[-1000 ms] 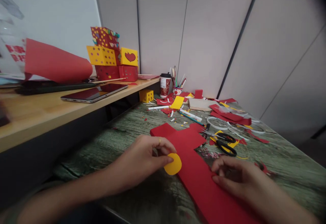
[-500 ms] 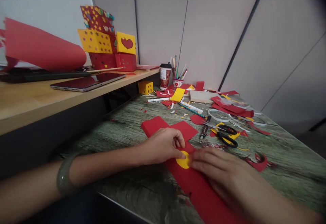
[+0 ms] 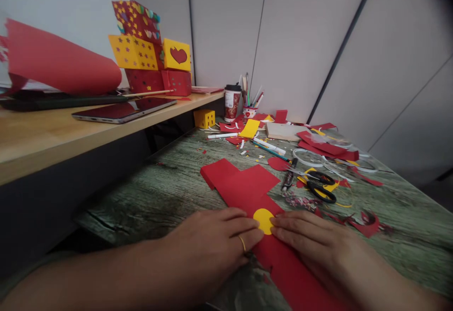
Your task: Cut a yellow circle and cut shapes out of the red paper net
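A yellow paper circle (image 3: 262, 221) lies flat on a long cross-shaped piece of red paper (image 3: 244, 186) that runs toward the lower right. My left hand (image 3: 222, 235) rests at the circle's left edge, palm down with its fingers stretched out, a ring on one finger. From the right, my right hand (image 3: 314, 238) lies over the red paper, its extended fingertips touching the circle's right edge. Neither hand grips anything; both press from above. Part of the red paper is hidden under my right hand.
Black-handled scissors (image 3: 320, 183), a dark pen (image 3: 289, 176) and red scraps lie to the right. Farther back are markers (image 3: 269, 147), a lidded cup (image 3: 232, 103) and a yellow box (image 3: 204, 119). A wooden shelf (image 3: 148, 118) on the left holds a tablet (image 3: 123, 111) and decorated boxes.
My left hand has moved from a curled pose over the circle to lying flat at its left edge, lower down. The circle shows more fully. The view has shifted slightly.
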A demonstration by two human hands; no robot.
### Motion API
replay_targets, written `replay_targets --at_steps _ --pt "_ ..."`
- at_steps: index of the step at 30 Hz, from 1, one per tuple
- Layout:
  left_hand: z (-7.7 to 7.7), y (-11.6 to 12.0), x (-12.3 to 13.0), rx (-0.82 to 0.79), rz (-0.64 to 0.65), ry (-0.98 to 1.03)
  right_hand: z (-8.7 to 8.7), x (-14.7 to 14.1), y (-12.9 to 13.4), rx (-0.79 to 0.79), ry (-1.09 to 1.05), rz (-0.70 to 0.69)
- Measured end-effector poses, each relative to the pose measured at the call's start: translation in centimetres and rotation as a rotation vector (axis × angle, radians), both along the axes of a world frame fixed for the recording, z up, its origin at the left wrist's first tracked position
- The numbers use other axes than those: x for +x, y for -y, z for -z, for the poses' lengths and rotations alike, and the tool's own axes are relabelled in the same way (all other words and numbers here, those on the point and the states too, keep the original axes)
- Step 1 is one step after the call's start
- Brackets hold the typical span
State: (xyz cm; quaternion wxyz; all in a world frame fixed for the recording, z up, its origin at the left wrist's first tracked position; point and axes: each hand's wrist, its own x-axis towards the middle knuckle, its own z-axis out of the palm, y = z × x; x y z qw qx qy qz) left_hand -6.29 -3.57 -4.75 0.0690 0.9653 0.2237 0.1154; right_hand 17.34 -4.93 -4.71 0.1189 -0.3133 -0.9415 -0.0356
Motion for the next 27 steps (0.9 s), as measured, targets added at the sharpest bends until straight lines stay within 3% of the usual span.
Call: replay_targets --at_steps 4,10,19,27 --pt "0.7 -0.6 0.1 0.023 0.066 -0.031 -0.4 -0.1 0.1 -0.015 -0.034 0.053" --pt "-0.3 -2.9 -0.2 0.006 0.056 -0.032 -0.9 0.8 -0.6 -0.12 -0.052 0.058" --pt "0.0 -2.2 1.2 0.059 0.022 -0.033 -0.4 1.2 -0.6 -0.069 0.009 0.065" --pt "-0.6 -3.6 1.2 -0.015 0.042 0.002 -0.4 1.0 -0.6 -0.135 -0.045 0.131"
